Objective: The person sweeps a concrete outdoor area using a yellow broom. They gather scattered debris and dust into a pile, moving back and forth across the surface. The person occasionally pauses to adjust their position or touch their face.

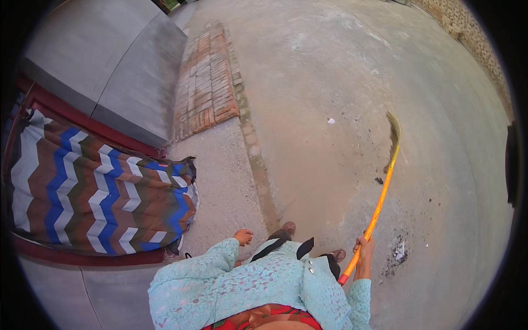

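Note:
My right hand [364, 248] is wrapped round the orange handle of a broom [379, 204], close to its red end. The broom slants away from me, and its yellowish bristles [395, 132] rest on the concrete ground. Dark bits of dirt [379, 180] lie beside the bristles. To the right of my right hand is a small heap of debris [400, 252], with pale scraps among dark specks. My left hand [243, 237] hangs at my left side with its fingers curled in, and I see nothing in it.
A zigzag-patterned curtain [104, 190] covers a red-framed doorway on the left. Beyond it stand a grey wall [137, 71] and a raised brick strip [206, 82]. One white scrap [331, 121] lies mid-yard. A brick wall [467, 33] bounds the far right.

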The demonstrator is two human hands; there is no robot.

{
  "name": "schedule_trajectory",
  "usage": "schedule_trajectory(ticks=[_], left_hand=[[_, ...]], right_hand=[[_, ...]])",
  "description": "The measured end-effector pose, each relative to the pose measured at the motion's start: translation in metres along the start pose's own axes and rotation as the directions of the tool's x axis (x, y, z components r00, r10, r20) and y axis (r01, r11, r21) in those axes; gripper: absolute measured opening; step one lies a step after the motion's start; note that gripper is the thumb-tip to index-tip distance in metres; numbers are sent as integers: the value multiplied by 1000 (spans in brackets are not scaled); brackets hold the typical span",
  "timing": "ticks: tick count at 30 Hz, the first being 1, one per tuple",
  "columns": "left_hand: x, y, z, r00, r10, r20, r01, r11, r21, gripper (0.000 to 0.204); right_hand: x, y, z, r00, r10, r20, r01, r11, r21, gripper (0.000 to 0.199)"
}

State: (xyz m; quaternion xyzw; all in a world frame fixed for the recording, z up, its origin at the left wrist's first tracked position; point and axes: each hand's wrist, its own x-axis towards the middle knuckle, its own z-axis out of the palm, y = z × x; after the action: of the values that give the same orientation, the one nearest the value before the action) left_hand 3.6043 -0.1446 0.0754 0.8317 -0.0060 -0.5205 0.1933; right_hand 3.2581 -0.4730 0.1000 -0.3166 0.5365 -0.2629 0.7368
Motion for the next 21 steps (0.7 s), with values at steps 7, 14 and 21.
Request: schedule_trajectory(ticks=[7, 14, 21], left_hand=[[7, -16, -5, 995, 85, -50, -89, 991, -98, 30], [1, 44, 8, 998, 60, 5, -60, 998, -1, 32], [-12, 47, 45, 990, 41, 132, -55, 992, 110, 32]], right_hand=[[-56, 7, -14, 985, -63, -160, 81, 991, 111, 40], [-133, 48, -111, 792, -11, -610, 65, 996, 66, 36], [-129, 72, -243, 683, 209, -700, -32, 966, 257, 18]])
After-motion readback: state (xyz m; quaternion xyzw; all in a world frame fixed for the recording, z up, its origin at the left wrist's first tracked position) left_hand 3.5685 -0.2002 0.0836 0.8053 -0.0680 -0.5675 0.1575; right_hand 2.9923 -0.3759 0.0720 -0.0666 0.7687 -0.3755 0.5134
